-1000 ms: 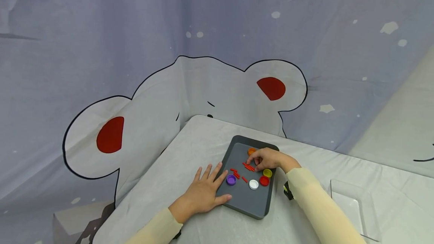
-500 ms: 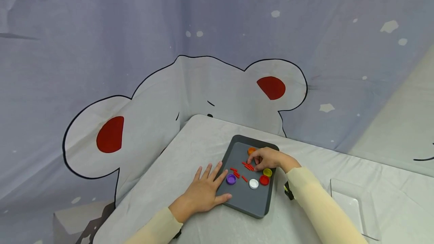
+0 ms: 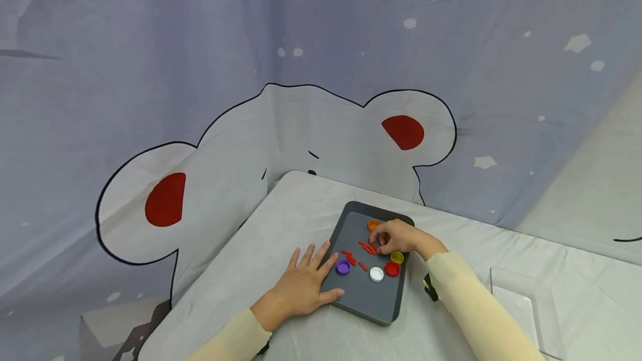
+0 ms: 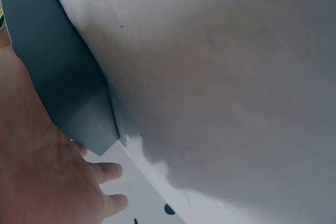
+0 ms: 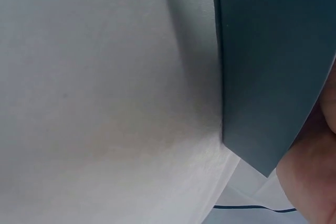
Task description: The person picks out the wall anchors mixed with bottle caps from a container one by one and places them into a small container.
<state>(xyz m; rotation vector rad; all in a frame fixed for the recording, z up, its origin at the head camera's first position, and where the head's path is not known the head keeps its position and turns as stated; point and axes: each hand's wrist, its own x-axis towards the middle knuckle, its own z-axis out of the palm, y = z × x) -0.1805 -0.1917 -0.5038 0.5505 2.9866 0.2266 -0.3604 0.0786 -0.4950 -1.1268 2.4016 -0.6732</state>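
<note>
On grey tray (image 3: 361,301): red sticks (image 3: 368,250) scattered around the middle, purple cap (image 3: 343,267) and white cap (image 3: 376,274) on the near side. At tray's left edge: left hand (image 3: 297,286), fingers straight and spread, holding nothing. Over tray's right side, near yellow cap (image 3: 397,258): right hand (image 3: 398,235), fingers bent, thumb and forefinger close about one stick; whether pinched, cannot tell from above.
</note>
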